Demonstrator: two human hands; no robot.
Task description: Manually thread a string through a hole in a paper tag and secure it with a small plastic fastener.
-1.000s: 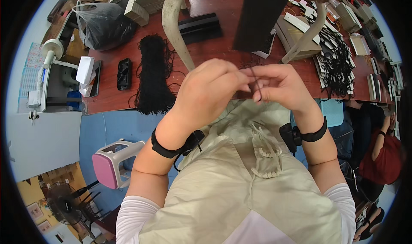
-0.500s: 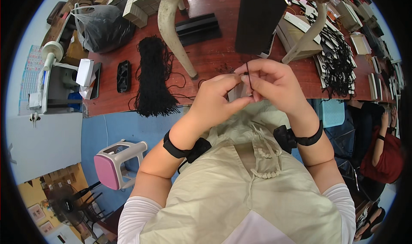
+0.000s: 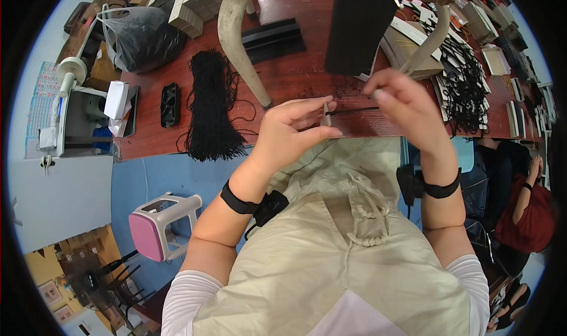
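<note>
Near the table's front edge, my left hand (image 3: 295, 123) pinches a small thin pale piece (image 3: 326, 114) between thumb and fingers. It looks like a card seen edge-on. A black cord (image 3: 354, 110) runs from that piece across to my right hand (image 3: 407, 108), whose fingers are closed on its other end and a little blurred. The cord is drawn out nearly straight between the two hands. Left of my hands lies a big bundle of black cords (image 3: 211, 108), with loose strands spread toward my left wrist.
A curved pale wooden leg (image 3: 236, 46) and a black upright panel (image 3: 360, 29) stand just beyond my hands. Pale strips with black cords (image 3: 463, 94) pile up at right. Left are a black tray (image 3: 170, 104) and a plastic bag (image 3: 142, 38). A person in red (image 3: 525, 218) sits at right.
My right hand has moved away to the right, pulling the cord out sideways. The left hand has stayed near its place, still holding the pale piece, which now shows more plainly.
</note>
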